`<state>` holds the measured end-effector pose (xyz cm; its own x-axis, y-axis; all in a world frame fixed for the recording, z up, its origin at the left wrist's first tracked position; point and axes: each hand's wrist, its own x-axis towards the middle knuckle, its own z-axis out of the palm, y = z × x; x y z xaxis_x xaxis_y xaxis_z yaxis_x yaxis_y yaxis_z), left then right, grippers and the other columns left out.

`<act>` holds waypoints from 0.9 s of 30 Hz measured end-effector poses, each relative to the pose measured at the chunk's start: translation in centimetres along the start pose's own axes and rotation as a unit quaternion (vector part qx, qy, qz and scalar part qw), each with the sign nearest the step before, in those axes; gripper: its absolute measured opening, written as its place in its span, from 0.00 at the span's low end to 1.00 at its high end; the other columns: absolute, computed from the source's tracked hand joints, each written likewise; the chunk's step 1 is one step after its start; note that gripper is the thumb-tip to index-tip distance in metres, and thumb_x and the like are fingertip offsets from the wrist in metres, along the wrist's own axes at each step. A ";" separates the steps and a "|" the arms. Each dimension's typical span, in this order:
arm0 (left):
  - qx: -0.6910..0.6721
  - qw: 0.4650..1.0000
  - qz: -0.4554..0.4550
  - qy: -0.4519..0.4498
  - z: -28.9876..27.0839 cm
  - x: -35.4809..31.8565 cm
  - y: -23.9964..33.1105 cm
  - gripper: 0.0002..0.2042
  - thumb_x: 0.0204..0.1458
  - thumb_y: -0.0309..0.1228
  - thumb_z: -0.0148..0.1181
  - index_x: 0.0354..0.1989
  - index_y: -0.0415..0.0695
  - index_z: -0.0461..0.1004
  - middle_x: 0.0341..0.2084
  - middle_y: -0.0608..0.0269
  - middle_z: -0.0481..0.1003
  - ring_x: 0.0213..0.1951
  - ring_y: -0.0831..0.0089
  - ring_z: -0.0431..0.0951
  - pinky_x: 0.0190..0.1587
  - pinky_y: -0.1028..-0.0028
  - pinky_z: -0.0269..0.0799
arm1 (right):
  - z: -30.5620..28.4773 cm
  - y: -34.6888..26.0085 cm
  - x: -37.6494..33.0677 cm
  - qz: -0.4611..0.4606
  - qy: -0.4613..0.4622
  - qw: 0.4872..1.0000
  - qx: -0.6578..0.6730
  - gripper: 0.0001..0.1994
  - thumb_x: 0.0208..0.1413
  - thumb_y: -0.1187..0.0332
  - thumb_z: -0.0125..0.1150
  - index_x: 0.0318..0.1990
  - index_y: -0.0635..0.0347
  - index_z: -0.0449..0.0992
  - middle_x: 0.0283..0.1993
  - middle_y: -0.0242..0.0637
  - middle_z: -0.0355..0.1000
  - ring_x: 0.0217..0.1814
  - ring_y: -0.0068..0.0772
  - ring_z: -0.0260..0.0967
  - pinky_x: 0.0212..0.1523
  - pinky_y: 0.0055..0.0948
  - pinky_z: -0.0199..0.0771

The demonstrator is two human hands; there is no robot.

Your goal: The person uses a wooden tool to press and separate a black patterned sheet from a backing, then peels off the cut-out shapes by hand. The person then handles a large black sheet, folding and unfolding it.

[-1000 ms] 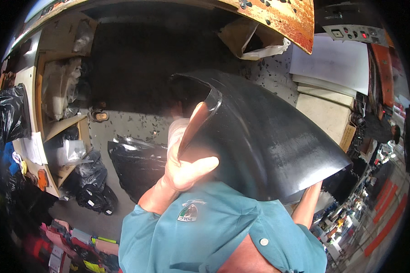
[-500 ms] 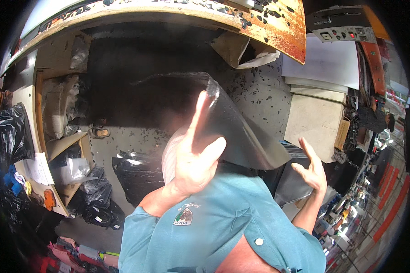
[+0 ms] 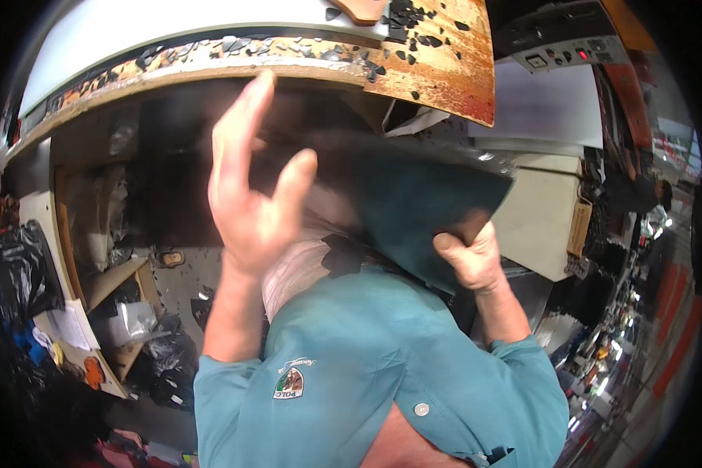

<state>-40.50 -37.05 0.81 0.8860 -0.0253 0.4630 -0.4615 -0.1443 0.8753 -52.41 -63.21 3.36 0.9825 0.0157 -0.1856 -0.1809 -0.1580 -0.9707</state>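
Note:
A large dark, smooth, flexible sheet (image 3: 421, 203) spans the space in front of my body; its material is not plain to see. My right hand (image 3: 472, 261) grips its near right edge, thumb on top and fingers mostly behind it. My left hand (image 3: 249, 187) is raised to the left of the sheet, blurred, with fingers stretched out and thumb apart, holding nothing I can see. Behind that hand the sheet's far left part blurs into the dark area. A small dark patch (image 3: 342, 256) lies at my waist, over light striped cloth.
Ahead stands a workbench (image 3: 444, 86) strewn with dark scraps, with a white surface (image 3: 195, 23) on it. Shelving (image 3: 105, 281) and black plastic bags (image 3: 25, 265) stand at left. A pale box (image 3: 534, 210) sits at right, below a control panel (image 3: 561, 58).
My right hand has moved inward and taken hold of the sheet's right side. My left hand has moved left and farther out. The sheet has swung up and flattened. My view has shifted toward the bench.

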 end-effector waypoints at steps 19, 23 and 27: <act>-0.310 0.875 -0.129 -0.349 -1.5 11.0 -5.5 0.04 0.63 0.20 0.64 0.37 0.35 0.84 0.28 0.70 0.77 0.32 0.83 0.74 0.38 0.80 0.70 | 3.7 -8.1 -1.5 0.056 0.176 0.978 0.092 0.13 0.64 0.68 0.65 0.26 0.60 0.73 0.28 0.25 0.67 0.31 0.21 0.58 0.36 0.27 0.61; -0.324 0.873 -0.123 -0.344 -2.1 11.9 -6.2 0.03 0.62 0.20 0.65 0.39 0.36 0.84 0.30 0.67 0.79 0.34 0.81 0.75 0.41 0.79 0.71 | 6.0 -8.8 -1.4 0.005 0.178 0.980 0.087 0.13 0.64 0.69 0.65 0.26 0.61 0.73 0.28 0.25 0.68 0.31 0.20 0.60 0.35 0.26 0.61; -0.181 0.941 -0.065 -0.277 -2.7 11.0 -7.6 0.08 0.60 0.21 0.67 0.47 0.39 0.83 0.41 0.62 0.82 0.46 0.74 0.79 0.51 0.74 0.74 | 8.5 -8.9 -1.3 0.032 0.223 0.974 0.014 0.11 0.64 0.72 0.65 0.28 0.63 0.76 0.25 0.24 0.68 0.27 0.20 0.60 0.30 0.26 0.61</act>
<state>-27.34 -33.59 -0.34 0.7771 -0.5571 0.2928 -0.2440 0.1623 0.9561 -52.46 -53.44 10.99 0.8897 -0.4247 -0.1678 -0.2376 -0.1168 -0.9643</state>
